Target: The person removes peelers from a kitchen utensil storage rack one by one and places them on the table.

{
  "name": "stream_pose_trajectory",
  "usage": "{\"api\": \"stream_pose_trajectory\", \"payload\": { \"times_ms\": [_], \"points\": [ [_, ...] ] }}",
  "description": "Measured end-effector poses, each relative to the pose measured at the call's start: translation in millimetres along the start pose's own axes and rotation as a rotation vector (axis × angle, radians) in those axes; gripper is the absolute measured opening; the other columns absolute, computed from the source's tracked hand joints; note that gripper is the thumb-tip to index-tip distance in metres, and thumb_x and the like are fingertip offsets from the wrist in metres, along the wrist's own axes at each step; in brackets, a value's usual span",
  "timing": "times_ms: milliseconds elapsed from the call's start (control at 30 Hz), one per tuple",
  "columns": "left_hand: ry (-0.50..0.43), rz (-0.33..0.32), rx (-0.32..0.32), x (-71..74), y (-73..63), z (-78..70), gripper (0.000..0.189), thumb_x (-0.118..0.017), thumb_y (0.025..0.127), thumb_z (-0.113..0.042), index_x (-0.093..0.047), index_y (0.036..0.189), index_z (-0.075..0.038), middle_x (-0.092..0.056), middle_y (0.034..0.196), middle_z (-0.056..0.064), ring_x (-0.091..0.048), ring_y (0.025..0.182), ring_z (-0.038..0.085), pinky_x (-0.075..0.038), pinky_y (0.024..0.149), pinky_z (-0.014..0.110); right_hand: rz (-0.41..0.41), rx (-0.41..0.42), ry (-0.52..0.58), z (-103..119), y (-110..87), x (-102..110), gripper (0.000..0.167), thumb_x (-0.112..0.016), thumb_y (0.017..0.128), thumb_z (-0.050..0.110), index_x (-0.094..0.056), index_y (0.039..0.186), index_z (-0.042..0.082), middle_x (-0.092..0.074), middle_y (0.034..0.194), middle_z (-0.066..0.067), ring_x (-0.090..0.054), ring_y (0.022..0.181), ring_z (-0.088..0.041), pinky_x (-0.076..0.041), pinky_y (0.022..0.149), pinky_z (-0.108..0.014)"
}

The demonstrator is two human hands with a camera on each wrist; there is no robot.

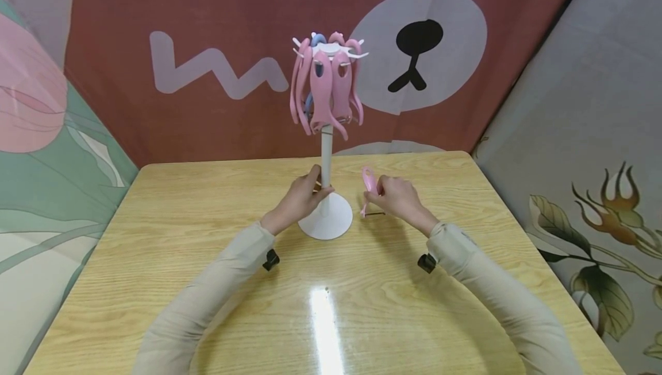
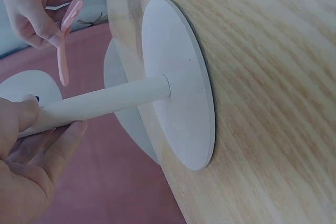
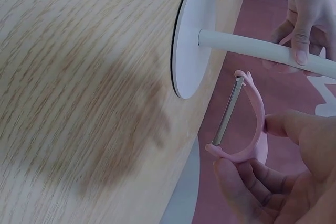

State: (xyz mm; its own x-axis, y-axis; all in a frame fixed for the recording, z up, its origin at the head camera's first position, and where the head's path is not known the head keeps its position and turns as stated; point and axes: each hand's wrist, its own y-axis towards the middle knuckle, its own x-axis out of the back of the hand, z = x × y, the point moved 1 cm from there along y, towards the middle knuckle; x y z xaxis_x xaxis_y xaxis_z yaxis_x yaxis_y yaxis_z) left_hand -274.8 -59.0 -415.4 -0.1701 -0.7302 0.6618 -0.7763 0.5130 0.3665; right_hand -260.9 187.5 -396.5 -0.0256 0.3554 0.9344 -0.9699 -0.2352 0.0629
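Observation:
A white stand (image 1: 326,154) rises from a round base on the table, with a rack of white hooks at its top. Several pink peelers (image 1: 322,93) hang from the hooks, along with some blue ones partly hidden behind them. Low on the pole, my left hand (image 1: 299,198) grips it between thumb and fingers, a little above the base. To the right of the pole, my right hand (image 1: 400,196) pinches a pink peeler (image 3: 258,116) by the neck. Its metal blade points toward the table and its handle points upward, apart from the stand.
The wooden table (image 1: 233,294) carries the stand near its far edge. A red cloth with a cartoon face (image 1: 217,122) hangs behind it. Patterned cloths flank the table on both sides. Dark wrist cameras (image 1: 427,263) sit under both sleeves.

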Motion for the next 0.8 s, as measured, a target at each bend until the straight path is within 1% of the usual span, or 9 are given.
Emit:
{"api": "stream_pose_trajectory", "payload": {
  "times_ms": [200, 400, 567, 800],
  "points": [
    [0.001, 0.006, 0.003, 0.3, 0.4, 0.0, 0.026, -0.059, 0.1, -0.014, -0.044, 0.116, 0.001, -0.063, 0.101, 0.015, -0.069, 0.095, 0.029, -0.058, 0.078, 0.033, 0.013, -0.003, -0.004, -1.9, 0.7, -2.8, 0.036, -0.066, 0.094, 0.037, -0.057, 0.072, 0.01, -0.054, 0.057, -0.001, -0.047, 0.049, -0.014, -0.034, 0.044, -0.028],
    [0.004, 0.006, 0.008, 0.4, 0.3, 1.1, 0.026, -0.058, 0.101, -0.014, -0.044, 0.116, 0.001, -0.063, 0.101, 0.015, -0.069, 0.095, 0.03, -0.058, 0.078, 0.034, 0.051, -0.039, -0.003, -5.0, 1.9, -7.6, 0.036, -0.065, 0.094, 0.038, -0.058, 0.072, 0.01, -0.057, 0.058, -0.001, -0.051, 0.052, -0.017, -0.037, 0.047, -0.031],
    [0.01, 0.008, 0.015, 0.5, 0.0, 1.2, 0.026, -0.059, 0.1, -0.014, -0.045, 0.116, 0.0, -0.063, 0.101, 0.016, -0.069, 0.094, 0.029, -0.058, 0.077, 0.035, 0.085, -0.065, -0.015, -8.7, 3.7, -13.3, 0.036, -0.065, 0.093, 0.038, -0.059, 0.072, 0.01, -0.058, 0.062, -0.002, -0.052, 0.058, -0.019, -0.039, 0.05, -0.032],
    [0.013, 0.002, 0.003, -0.1, 0.1, 0.4, 0.026, -0.059, 0.1, -0.013, -0.044, 0.116, 0.0, -0.063, 0.1, 0.016, -0.069, 0.093, 0.03, -0.058, 0.077, 0.034, 0.109, -0.087, -0.023, -9.5, 5.2, -19.9, 0.031, -0.066, 0.09, 0.037, -0.06, 0.075, 0.01, -0.06, 0.067, -0.003, -0.053, 0.061, -0.02, -0.041, 0.051, -0.033]
  ]
}}
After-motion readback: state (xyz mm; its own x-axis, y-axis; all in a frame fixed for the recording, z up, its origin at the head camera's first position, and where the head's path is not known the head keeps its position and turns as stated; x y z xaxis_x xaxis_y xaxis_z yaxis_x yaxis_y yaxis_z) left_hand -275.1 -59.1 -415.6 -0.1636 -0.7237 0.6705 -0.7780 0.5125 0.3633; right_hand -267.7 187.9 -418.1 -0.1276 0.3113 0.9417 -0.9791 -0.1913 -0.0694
